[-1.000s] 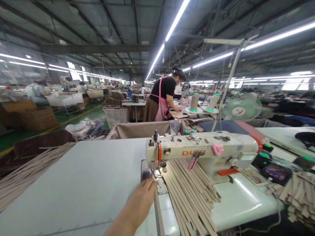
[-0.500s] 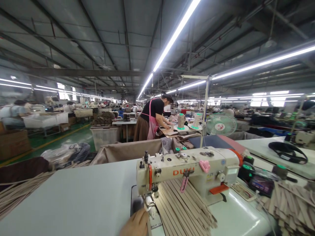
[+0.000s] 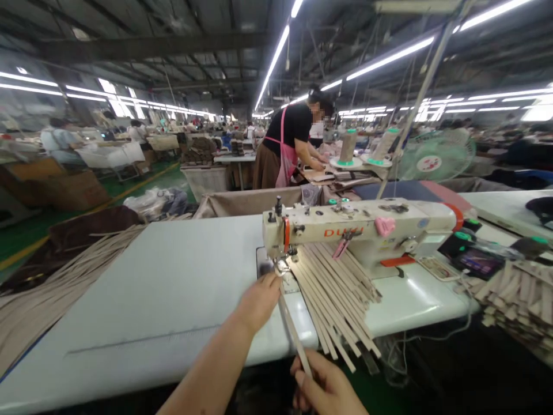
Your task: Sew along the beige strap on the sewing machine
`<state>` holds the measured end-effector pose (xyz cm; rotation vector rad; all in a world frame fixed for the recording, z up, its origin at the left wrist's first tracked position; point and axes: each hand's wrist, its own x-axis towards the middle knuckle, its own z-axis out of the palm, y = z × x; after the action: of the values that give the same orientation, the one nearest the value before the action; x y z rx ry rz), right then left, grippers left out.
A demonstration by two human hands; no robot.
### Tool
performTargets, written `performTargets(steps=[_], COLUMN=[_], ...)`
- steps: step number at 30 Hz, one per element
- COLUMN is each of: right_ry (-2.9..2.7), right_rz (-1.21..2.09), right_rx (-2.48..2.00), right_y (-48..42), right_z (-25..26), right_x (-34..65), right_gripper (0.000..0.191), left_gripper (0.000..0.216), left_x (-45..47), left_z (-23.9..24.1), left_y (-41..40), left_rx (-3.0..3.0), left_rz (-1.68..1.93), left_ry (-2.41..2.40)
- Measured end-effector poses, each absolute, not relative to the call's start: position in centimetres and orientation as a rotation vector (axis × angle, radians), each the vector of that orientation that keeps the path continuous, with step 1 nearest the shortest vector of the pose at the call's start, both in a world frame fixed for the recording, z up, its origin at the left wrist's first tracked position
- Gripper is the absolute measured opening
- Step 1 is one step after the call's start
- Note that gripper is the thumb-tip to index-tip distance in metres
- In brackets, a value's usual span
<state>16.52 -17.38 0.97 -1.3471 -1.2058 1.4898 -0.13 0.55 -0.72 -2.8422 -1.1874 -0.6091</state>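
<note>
Strip lies barely begun under the sewing machine needle, left hand pressing flat, right hand pinching its tail.

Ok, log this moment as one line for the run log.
left hand: on strip at needle | right hand: pinching strip's near end | sewing machine: strip pile under arm

A pile of tan strips fans across the white counter under the machine's arm, its ends hanging over the near edge. More strips trail off the counter's left side, and cut pieces are stacked at the right. Behind stand two thread cones, a green fan and a cloth-lined bin. A person in a pink apron bends over a far bench.
</note>
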Motion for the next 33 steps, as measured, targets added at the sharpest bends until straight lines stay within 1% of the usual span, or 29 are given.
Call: performTargets(steps=[2,4,7,9,10,13,15,16,18,21,23,27,33], right_ry=[-1.156,-1.131,-1.172,-1.293,-1.36,-1.513,-1.574,-1.596,-1.569,-1.338,-1.217,-1.084,-1.052], right_rz=[1.542,1.59,1.564,1.414,1.314,1.078,1.038,1.065,1.226,1.515,1.624,1.767,1.798], right_rx=[-1.325,-1.34,-1.426,-1.539,-1.601,-1.702,-1.692,-1.669,-1.578,-1.354,-1.246,-1.177,-1.163], right_y=[-17.6,-17.8,-18.2,-18.5,-18.6,-18.7,-18.5,-18.4,-18.2,-18.1,-18.1,-18.1,-17.7], right_z=[0.9,0.9,0.8,0.7,0.6,0.7,0.9,0.9,1.1,0.9,0.5,-1.0,-3.0], right_x=[16.5,16.5,16.7,17.0,17.1,17.2,17.1,17.0,16.8,17.0,17.3,17.7,17.3], right_gripper=[0.051,0.05,0.035,0.023,0.022,0.033,0.036,0.036,0.04,0.048,0.049,0.054,0.061], left_gripper=[0.021,0.023,0.028,0.031,0.032,0.034,0.035,0.036,0.045,0.061,0.064,0.049,0.031], left_x=[-0.2,-0.4,-0.5,-0.5,-0.6,-0.7,-0.8,-0.9,-0.9,-0.9,-0.9,-1.0,-1.0], left_z=[-0.6,-0.7,-0.8,-0.9,-0.9,-0.9,-0.7,-0.6,-0.3,0.0,0.0,-0.4,-0.6], left_y=[0.6,0.7,0.7,0.8,0.8,0.9,0.8,0.7,0.4,0.1,0.0,0.2,0.4], left_rx=[-2.86,-2.872,-2.885,-2.89,-2.893,-2.912,-2.934,-2.945,-2.964,-2.982,-2.978,-2.97,-2.927], left_rz=[-0.613,-0.622,-0.671,-0.732,-0.765,-0.85,-0.901,-0.927,-0.972,-0.995,-0.997,-0.979,-0.897], left_ry=[-1.203,-1.209,-1.189,-1.196,-1.21,-1.249,-1.245,-1.23,-1.196,-1.21,-1.262,-1.269,-1.166])
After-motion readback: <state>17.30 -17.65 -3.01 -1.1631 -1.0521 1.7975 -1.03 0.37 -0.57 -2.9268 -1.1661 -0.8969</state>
